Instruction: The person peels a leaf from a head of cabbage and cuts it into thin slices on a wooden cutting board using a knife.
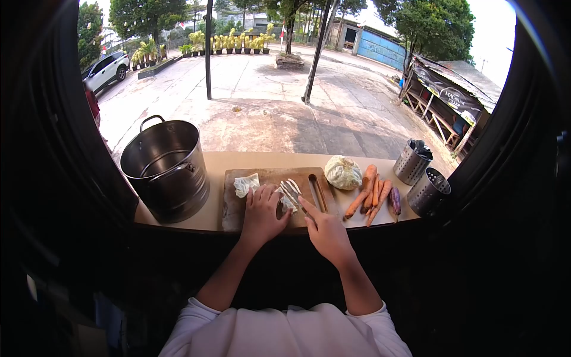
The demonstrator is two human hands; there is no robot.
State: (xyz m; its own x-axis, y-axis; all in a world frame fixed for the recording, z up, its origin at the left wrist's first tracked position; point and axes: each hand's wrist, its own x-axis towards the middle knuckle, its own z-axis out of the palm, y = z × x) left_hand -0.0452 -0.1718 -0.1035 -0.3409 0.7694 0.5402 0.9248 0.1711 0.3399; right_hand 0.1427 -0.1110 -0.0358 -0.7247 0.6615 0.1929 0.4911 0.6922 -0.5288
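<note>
My right hand (328, 231) grips a knife (292, 194), its index finger stretched along the tool; most of the handle is hidden in the palm. Pale cut strips lie against the blade. My left hand (263, 215) rests on the wooden cutting board (233, 209), its fingers bent and holding down a piece of cabbage (288, 204) beside the blade. Another pale cabbage piece (245, 184) lies on the board just beyond the left fingers. A long slot runs through the board's right side.
A large metal pot (165, 178) stands left of the board. On the right are a cabbage head (343, 172), several carrots (367, 193), a purple eggplant-like vegetable (395, 201) and two perforated metal holders (429, 191). The counter's (273, 159) far edge opens onto a paved yard.
</note>
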